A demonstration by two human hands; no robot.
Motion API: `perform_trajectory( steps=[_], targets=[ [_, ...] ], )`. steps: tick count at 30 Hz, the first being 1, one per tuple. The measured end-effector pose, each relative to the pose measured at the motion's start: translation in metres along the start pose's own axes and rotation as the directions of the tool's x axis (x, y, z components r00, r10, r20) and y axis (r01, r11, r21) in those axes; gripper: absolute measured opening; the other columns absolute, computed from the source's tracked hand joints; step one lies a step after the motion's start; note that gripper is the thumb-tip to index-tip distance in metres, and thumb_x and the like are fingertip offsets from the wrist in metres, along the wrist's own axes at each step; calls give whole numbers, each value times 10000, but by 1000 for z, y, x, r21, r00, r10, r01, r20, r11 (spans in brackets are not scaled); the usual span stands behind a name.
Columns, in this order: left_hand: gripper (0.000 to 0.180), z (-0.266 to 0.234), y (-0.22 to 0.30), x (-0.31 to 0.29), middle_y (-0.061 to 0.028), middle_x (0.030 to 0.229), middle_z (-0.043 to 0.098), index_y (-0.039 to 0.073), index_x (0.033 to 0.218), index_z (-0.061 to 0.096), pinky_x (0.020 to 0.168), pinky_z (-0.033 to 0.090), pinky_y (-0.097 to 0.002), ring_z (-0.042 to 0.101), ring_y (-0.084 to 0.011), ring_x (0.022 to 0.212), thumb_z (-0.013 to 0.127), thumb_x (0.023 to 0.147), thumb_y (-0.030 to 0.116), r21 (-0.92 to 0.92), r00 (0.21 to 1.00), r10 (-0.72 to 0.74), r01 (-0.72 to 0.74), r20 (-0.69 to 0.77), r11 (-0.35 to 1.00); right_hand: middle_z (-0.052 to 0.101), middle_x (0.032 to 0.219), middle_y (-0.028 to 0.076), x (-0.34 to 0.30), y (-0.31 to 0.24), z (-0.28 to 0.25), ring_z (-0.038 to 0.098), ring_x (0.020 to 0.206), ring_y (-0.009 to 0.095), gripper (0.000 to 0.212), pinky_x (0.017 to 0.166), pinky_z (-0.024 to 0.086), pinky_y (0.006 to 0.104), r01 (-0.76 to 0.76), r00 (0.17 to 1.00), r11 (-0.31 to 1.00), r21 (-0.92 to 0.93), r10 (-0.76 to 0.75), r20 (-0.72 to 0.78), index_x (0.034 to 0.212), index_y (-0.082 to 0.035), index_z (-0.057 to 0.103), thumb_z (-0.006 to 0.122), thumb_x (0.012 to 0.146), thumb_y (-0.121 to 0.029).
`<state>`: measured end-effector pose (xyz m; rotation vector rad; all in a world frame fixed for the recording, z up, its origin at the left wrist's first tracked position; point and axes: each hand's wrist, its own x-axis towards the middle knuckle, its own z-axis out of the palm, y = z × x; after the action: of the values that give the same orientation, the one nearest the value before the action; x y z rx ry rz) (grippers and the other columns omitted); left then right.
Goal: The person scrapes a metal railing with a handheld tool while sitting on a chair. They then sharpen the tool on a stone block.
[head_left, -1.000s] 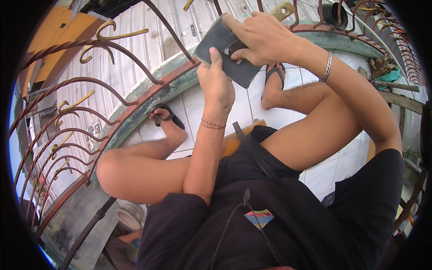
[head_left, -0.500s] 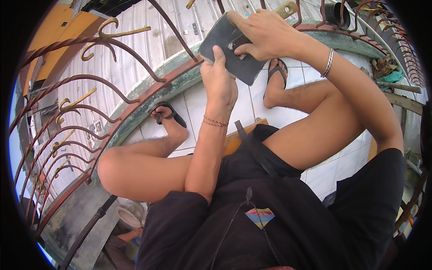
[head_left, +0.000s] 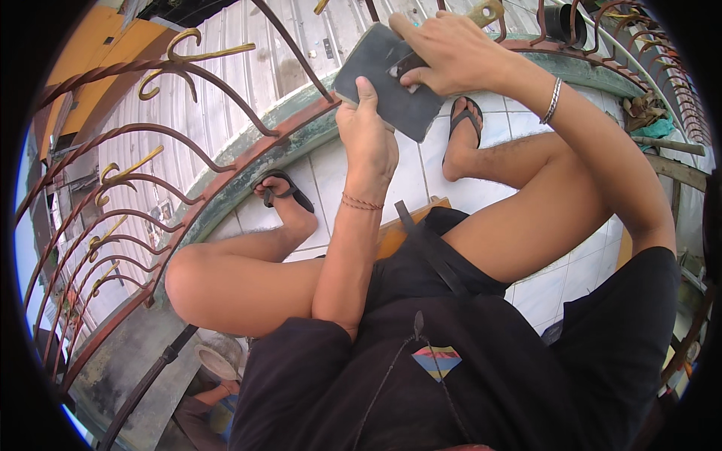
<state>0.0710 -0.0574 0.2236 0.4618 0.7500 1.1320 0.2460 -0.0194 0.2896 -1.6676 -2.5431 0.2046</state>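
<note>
Out in front of me, over the railing's base, is a flat, dark grey, roughly square slab (head_left: pixel 410 109). My left hand (head_left: pixel 366 139) grips its near-left edge, thumb on the upper face and fingers underneath. My right hand (head_left: pixel 455 56) is closed round a tool with a pale wooden handle (head_left: pixel 487 10) that has a hole in its end. A narrow dark blade seems to run from that hand onto the slab; the fingers hide much of it. A small whitish patch shows near the right thumb.
A curved railing (head_left: pixel 143 68) of twisted brown bars with gold scrolls runs ahead and left. Beyond it lies a corrugated roof (head_left: pixel 248 45). My sandalled feet rest on white tiles (head_left: pixel 406 177). A black pot (head_left: pixel 564 26) and a teal cloth (head_left: pixel 656 128) are at the far right.
My right hand and the tool have shifted slightly to the right across the slab. The left hand and slab stay almost where they were.
</note>
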Motion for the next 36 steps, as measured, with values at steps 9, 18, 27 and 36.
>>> perform_trajectory(
  steps=[9, 18, 27, 36],
  targets=[
    [358, 7, 3, 0, -124, 1203, 631, -30, 1263, 530, 871, 555, -369, 641, -203, 1020, 494, 1071, 270, -24, 1000, 15, -15, -20, 1000, 625, 670, 194, 0, -6, -6, 654, 738, 394, 604, 701, 467, 458, -17, 1000, 999, -32, 17, 11, 1140, -16, 458, 813, 764, -326],
    [362, 0, 3, 0, -128, 1166, 641, -26, 1270, 518, 854, 573, -379, 653, -207, 1013, 488, 1071, 276, -11, 1000, 9, -8, 20, 1000, 609, 643, 178, -5, -25, 3, 629, 663, 385, 574, 681, 457, 444, 73, 997, 997, -24, -73, -7, 1106, -27, 453, 813, 752, -300],
    [344, 2, 3, 0, -125, 1182, 631, -20, 1245, 529, 864, 567, -387, 651, -208, 1006, 483, 1074, 275, -35, 1000, 1, 0, 22, 999, 627, 672, 183, -3, -15, -1, 637, 694, 395, 615, 706, 470, 448, 6, 1000, 1000, 30, -6, 18, 1130, -17, 462, 822, 748, -336],
    [379, 5, 2, 0, -119, 1217, 627, -15, 1277, 534, 863, 553, -371, 637, -206, 1036, 497, 1068, 299, -28, 999, 1, 0, 32, 1000, 626, 651, 171, -5, -24, 3, 634, 677, 381, 616, 706, 477, 437, 80, 997, 997, -15, -80, -3, 1154, -7, 466, 815, 754, -318]
  ],
)
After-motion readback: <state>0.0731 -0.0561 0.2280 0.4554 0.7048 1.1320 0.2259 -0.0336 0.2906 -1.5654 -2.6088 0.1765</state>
